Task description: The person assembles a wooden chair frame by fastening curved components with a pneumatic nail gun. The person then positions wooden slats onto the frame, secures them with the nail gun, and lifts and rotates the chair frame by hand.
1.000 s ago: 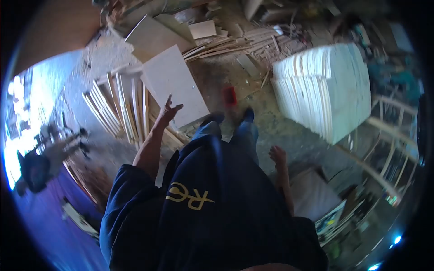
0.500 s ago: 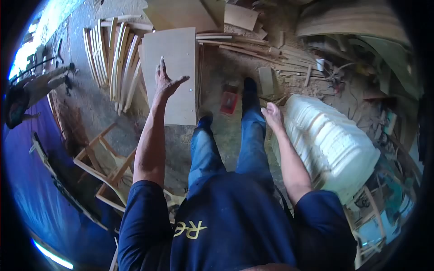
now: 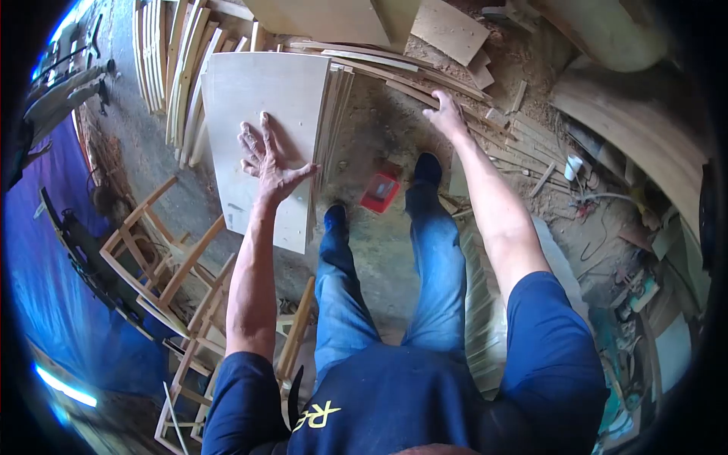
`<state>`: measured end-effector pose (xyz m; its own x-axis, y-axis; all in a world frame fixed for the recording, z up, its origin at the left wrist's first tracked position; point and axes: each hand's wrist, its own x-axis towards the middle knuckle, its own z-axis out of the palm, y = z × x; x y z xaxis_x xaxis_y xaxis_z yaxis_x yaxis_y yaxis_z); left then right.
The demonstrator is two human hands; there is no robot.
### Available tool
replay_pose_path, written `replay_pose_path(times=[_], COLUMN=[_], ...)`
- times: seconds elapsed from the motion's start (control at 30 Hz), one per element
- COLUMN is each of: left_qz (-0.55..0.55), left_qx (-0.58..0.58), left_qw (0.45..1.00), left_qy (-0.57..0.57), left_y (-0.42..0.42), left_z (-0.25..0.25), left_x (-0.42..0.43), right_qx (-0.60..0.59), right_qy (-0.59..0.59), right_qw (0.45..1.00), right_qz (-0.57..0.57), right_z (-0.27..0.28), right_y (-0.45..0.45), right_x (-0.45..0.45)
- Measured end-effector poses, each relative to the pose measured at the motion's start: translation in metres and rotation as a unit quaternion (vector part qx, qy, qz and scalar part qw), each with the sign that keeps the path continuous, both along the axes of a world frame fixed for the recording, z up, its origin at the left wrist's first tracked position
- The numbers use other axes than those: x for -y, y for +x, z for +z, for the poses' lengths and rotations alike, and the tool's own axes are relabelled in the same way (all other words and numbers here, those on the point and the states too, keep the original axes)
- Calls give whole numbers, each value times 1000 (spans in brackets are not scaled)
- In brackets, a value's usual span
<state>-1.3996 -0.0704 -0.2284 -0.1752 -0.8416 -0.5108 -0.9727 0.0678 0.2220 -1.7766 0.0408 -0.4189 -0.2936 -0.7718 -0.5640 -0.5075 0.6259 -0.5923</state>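
A stack of thin plywood panels [image 3: 258, 87] stands in front of me, left of my feet. Over the lower half of its top sheet is my left hand [image 3: 271, 161], fingers spread and thumb out to the right; whether the palm presses on the wood I cannot tell. My right hand [image 3: 447, 117] reaches forward at the right, above the long wooden strips [image 3: 409, 82] on the floor. Its fingers are loosely apart and nothing shows in them. On the floor between the stack and my right foot lies a small red tray [image 3: 381, 192].
Curved wooden pieces [image 3: 186, 72] lie in a row at the far left. Wooden chair frames [image 3: 171, 280] stand close by on my left. A pale wrapped bundle [image 3: 485, 303] is beside my right leg. A white cup [image 3: 572, 167] sits among scraps at the right.
My right hand has moved forward and up, away from my knee. The left hand now lies lower over the panel with fingers spread wider. The view has shifted and turned.
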Motion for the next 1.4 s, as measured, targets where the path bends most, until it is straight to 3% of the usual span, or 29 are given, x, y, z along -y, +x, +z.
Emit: replay_pose_path(times=[0.2,0.37,0.47,0.5,0.63,0.73,0.9,1.0,1.03,1.13,1.2,1.27,1.33,1.37,1.4], left_qz=[-6,-8,-15,-13,-23,-39,-17,-27,-21,-13,-24,-28,-32,-37,-41], left_qx=[-5,19,31,31,40,75,42,41,38,30,30,37,46,54,63], left_qw=[1000,999,998,998,997,995,997,997,997,998,998,998,997,997,996], left_qy=[28,50,60,61,59,49,62,53,57,60,53,49,46,45,43], left_y=[-2,-2,-6,-5,-9,-6,-8,-4,-5,-7,-5,-4,-5,-5,-5], left_z=[8,9,13,12,14,14,13,11,12,13,11,11,10,11,11], left_x=[4,7,9,8,12,9,11,10,9,10,10,10,9,9,9], right_qx=[-53,-86,-47,-73,-198,-118,-80,25,114,279,288,294,370,362,364], right_qy=[-63,19,98,37,62,29,-148,-34,32,110,60,122,71,152,162], right_qw=[994,987,987,991,967,972,962,974,972,952,954,947,926,919,917], right_qz=[68,131,114,102,148,199,215,223,204,65,59,50,32,31,13], right_z=[-80,-128,-145,-157,-184,-212,-191,-148,-147,-105,-96,-55,-61,-55,-50], right_y=[7,-1,5,12,19,3,-42,-71,-78,-65,-46,-23,8,13,25], right_x=[81,121,130,124,114,106,84,76,71,48,33,36,16,14,14])
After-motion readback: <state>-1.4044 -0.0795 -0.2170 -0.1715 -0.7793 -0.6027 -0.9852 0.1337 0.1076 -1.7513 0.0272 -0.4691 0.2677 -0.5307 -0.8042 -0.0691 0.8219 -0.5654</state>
